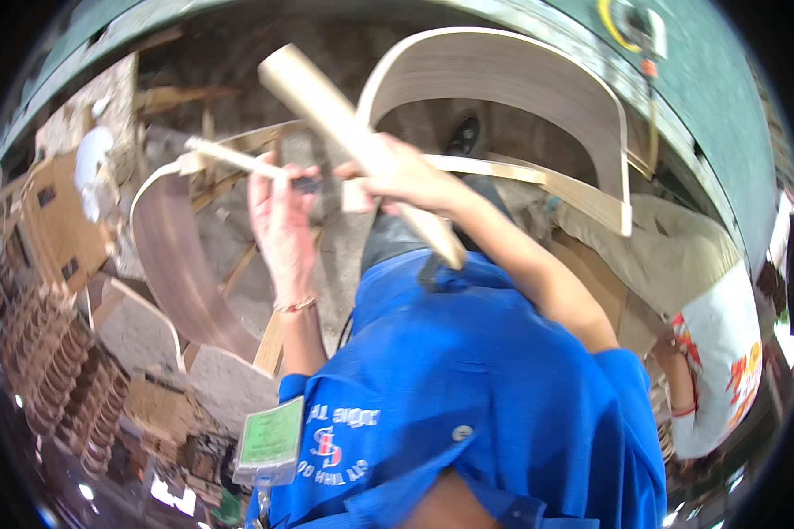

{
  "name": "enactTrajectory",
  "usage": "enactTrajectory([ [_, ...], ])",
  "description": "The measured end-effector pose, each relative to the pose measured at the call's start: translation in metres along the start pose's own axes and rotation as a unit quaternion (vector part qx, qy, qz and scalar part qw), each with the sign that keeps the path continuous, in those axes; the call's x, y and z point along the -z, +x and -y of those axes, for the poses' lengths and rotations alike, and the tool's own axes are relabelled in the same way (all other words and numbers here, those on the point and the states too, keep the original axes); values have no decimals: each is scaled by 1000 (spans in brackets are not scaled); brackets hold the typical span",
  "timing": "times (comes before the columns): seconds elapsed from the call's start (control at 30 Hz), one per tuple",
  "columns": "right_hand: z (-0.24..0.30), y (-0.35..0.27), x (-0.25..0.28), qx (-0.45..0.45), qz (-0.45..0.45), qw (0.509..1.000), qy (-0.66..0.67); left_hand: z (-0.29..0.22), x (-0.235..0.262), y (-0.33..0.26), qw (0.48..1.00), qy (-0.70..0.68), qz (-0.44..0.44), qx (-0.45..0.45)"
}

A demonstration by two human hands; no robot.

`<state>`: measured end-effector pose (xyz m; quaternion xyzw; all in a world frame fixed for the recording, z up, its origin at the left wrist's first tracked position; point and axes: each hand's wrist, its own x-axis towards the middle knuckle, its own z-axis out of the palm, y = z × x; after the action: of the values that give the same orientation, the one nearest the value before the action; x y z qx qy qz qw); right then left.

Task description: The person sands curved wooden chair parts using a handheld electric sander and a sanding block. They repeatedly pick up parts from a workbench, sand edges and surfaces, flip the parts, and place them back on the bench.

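A pale, straight wooden bar (318, 97) slants across the front of me, its upper end away to the left and its lower end near my blue shirt. My right hand (401, 176) is wrapped round its middle, with a small pale wooden block (355, 196) by the fingertips. To the left, my left hand (280, 212) is closed on a thin pale stick (234, 157) with a dark end; blur hides its exact kind. Beyond my right hand stands a curved wooden panel (512, 75) with pale edges. Another curved wooden panel (185, 264) stands beside my left forearm.
A green surface (715, 88) with a yellow hose (610, 25) runs along the far right. Another person's white, red-printed sleeve (723, 353) and forearm are at the right. Cardboard (62, 220) and stacked curved wooden pieces (57, 361) lie to the left.
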<state>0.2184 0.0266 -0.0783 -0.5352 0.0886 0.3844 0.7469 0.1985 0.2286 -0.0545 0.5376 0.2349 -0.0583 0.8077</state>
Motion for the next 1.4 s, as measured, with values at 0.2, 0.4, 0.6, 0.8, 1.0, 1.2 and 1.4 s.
enactTrajectory([
  [0.2, 0, -31, 36, 66, -193, 956, -211, 4, -39, -13, 998, 21, 32, -45],
  [0.4, -5, -191, 132, 47, -334, 941, -38, 60, -162, -33, 979, 84, 178, 57],
  [0.6, 18, -375, 180, 57, -611, 786, -70, 174, -302, -84, 915, 84, 374, 126],
  [0.8, 42, -452, 207, 146, -668, 730, -25, 263, -383, -109, 889, 48, 434, 137],
  [1.0, 32, -480, 223, 118, -652, 748, -19, 288, -399, -116, 883, 113, 442, 112],
  [1.2, 37, -491, 215, 80, -623, 778, -24, 284, -401, -115, 865, 162, 460, 118],
  [1.4, 43, -493, 207, 61, -598, 799, -34, 274, -402, -117, 841, 216, 487, 92],
])
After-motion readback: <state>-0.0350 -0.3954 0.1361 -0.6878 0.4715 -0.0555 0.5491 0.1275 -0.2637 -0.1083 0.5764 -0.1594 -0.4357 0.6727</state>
